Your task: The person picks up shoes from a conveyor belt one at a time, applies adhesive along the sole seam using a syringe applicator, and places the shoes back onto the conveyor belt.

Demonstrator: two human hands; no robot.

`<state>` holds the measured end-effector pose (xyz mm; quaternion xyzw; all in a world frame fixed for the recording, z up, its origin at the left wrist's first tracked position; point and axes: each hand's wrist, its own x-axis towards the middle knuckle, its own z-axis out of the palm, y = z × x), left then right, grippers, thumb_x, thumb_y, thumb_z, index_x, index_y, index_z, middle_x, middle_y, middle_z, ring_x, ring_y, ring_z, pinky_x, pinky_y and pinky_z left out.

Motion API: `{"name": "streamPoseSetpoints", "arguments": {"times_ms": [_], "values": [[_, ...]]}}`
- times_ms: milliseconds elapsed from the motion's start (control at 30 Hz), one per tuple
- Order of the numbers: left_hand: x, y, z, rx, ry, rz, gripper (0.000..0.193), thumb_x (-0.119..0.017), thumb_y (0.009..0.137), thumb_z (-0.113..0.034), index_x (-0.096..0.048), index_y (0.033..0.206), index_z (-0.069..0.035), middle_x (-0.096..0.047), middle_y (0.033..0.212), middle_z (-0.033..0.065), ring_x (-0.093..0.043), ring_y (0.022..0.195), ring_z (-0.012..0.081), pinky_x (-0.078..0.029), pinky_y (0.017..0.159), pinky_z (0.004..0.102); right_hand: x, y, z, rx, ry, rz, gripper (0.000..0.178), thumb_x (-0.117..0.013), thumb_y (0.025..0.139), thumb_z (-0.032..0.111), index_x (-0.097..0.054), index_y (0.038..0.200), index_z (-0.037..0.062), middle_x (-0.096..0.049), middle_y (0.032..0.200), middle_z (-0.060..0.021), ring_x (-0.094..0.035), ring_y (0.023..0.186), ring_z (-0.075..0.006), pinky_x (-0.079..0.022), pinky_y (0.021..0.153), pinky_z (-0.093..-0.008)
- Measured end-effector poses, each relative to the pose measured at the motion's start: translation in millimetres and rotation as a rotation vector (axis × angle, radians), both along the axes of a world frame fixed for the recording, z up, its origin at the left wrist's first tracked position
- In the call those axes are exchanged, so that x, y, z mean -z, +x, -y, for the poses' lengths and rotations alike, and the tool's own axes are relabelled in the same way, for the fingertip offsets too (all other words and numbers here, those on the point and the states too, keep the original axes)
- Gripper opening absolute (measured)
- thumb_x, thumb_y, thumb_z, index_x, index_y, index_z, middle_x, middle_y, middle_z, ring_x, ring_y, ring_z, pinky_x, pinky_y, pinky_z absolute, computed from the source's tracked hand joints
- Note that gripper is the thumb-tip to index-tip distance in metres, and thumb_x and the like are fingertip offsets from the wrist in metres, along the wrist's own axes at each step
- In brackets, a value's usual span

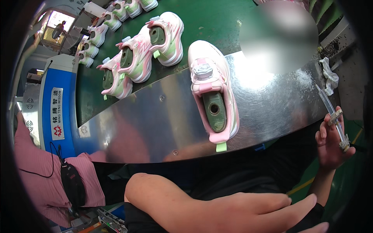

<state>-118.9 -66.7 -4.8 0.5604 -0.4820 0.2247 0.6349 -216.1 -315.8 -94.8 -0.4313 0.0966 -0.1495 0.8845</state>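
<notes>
In my right hand, low at the right past the steel edge, is a slim clear syringe. My fingers are wrapped about its flange and plunger, and its thin tip points up toward the metal plate. My left hand crosses the bottom of the view, fingers stretched apart, with nothing visible in it. A pink-and-white sneaker stands on the steel plate, toe away from me. It has a dial on the tongue, a light green heel tab, and a dark green shoe last inside. Neither hand touches it.
More matching sneakers stand on the green belt, left and far left. A crumpled white cloth lies by white crumbs at the plate's right edge. A person in pink is beside a blue-and-white machine. The upper right is blurred.
</notes>
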Motion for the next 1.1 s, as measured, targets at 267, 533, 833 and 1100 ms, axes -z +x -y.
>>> {"name": "streamPoseSetpoints", "arguments": {"times_ms": [267,533,833,1100], "values": [[-39,31,-33,0.224,0.505,-0.209,0.005,-0.067,0.076,-0.005,-0.067,0.075,0.000,-0.069,0.080,0.0083,-0.068,0.072,0.0231,-0.053,0.053,0.0261,18,25,-13,-0.053,-0.031,0.005,0.121,-0.078,0.059,0.062,-0.014,0.144,0.0046,-0.045,0.121,-0.0180,-0.053,0.085,-0.0214,-0.043,0.066,-0.0293],[-22,52,-24,0.479,0.385,0.032,0.008,-0.065,0.076,-0.006,-0.068,0.081,0.000,-0.069,0.093,0.0092,-0.066,0.076,0.0288,-0.053,0.051,0.0259,5,13,-12,-0.006,-0.140,-0.070,0.129,-0.079,0.051,0.068,-0.015,0.144,0.0052,-0.047,0.121,-0.0171,-0.054,0.085,-0.0203,-0.046,0.068,-0.0307],[-51,33,5,0.114,0.878,-0.166,0.005,-0.060,0.074,-0.006,-0.065,0.075,-0.004,-0.064,0.082,0.0104,-0.064,0.075,0.0232,-0.052,0.060,0.0301,5,1,-2,0.065,-0.307,-0.279,0.151,-0.084,0.024,0.067,-0.016,0.143,0.0057,-0.048,0.123,-0.0121,-0.054,0.087,-0.0164,-0.045,0.070,-0.0257],[60,211,-87,-0.370,0.564,-0.686,0.030,-0.048,0.091,-0.006,-0.055,0.119,0.001,-0.055,0.097,0.0043,-0.049,0.075,0.0078,-0.041,0.065,0.0218,22,15,16,-0.257,-0.481,-0.204,0.124,-0.088,0.051,0.046,-0.016,0.144,0.0069,-0.044,0.115,-0.0046,-0.045,0.095,-0.0137,-0.039,0.083,-0.0274]]}}
